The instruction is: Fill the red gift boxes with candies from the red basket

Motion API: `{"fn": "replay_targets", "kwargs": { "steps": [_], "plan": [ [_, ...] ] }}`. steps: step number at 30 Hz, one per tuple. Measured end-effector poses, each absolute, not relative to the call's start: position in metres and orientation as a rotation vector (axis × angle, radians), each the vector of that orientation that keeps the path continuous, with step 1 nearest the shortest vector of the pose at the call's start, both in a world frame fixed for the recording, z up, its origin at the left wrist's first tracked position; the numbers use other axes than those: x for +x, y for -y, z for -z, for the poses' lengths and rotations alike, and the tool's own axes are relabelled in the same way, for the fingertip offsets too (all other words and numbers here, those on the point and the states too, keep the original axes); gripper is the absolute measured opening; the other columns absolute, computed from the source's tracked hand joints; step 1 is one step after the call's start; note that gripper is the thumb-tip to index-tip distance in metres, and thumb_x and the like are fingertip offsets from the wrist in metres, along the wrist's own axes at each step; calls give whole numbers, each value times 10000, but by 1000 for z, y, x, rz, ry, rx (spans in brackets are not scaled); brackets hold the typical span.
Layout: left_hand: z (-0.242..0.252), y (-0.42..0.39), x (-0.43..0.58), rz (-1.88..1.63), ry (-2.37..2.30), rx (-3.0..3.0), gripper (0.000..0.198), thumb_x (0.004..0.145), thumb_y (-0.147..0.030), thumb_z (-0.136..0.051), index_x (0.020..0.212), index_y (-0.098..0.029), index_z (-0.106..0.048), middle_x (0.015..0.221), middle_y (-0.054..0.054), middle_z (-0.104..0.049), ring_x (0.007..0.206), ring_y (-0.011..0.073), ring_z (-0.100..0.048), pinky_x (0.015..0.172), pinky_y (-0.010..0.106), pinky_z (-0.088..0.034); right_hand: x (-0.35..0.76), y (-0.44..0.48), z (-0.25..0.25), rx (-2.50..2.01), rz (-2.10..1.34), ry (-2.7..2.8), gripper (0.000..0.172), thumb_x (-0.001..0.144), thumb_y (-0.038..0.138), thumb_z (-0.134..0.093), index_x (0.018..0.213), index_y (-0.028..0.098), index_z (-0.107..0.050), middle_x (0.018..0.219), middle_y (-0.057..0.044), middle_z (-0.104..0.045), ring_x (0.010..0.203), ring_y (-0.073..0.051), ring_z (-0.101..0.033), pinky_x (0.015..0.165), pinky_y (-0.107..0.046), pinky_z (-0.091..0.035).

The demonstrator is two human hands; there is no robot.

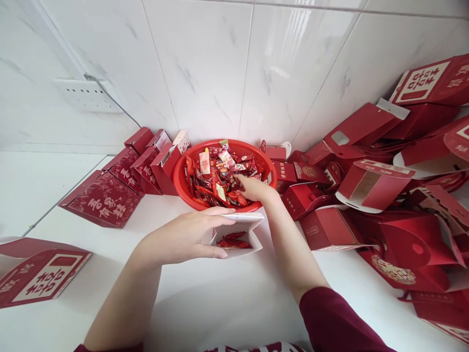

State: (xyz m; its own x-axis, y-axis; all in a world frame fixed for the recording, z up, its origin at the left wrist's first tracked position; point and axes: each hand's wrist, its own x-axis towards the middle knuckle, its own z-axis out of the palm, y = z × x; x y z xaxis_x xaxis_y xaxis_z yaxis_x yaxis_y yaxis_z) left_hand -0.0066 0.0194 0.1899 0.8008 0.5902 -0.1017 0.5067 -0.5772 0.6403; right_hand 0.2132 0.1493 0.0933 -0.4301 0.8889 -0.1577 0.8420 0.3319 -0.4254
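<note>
Box (237, 226) at six o'clock — left hand (188, 234) pinching it; right hand (252, 188), grip unclear, likely gathering sweets (222, 171) — secure hold needed next.

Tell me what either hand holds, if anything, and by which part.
The left hand holds the open box by its left side. The right hand is in the red basket; any hold there cannot be told.
</note>
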Motion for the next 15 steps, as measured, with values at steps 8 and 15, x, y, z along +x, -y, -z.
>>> {"fn": "replay_targets", "kwargs": {
  "steps": [8, 15],
  "plan": [
    [-198, -19, -2, -137, -773, 2278, 728, 905, -462, -647, 1535, -432, -282, 1570, -23, -407, 1382, 270, -468, 1111, 322, -390, 216, -147, -92, -1515, -587, 2313, 445, 918, 116, -479, 1349, 179, -569, 1211, -151, -701, 1115, -305, -662, 944, -388, -482],
    [-197, -18, -2, -122, -792, 2271, 732, 902, -423, -662, 1528, -452, -282, 1555, -50, -427, 1387, 260, -462, 1125, 321, -382, 224, -148, -94, -1320, -531, 2078, 348, 954, 121, -415, 1232, 208, -605, 1169, -34, -725, 1067, -150, -687, 960, -265, -491]
  ]
}}
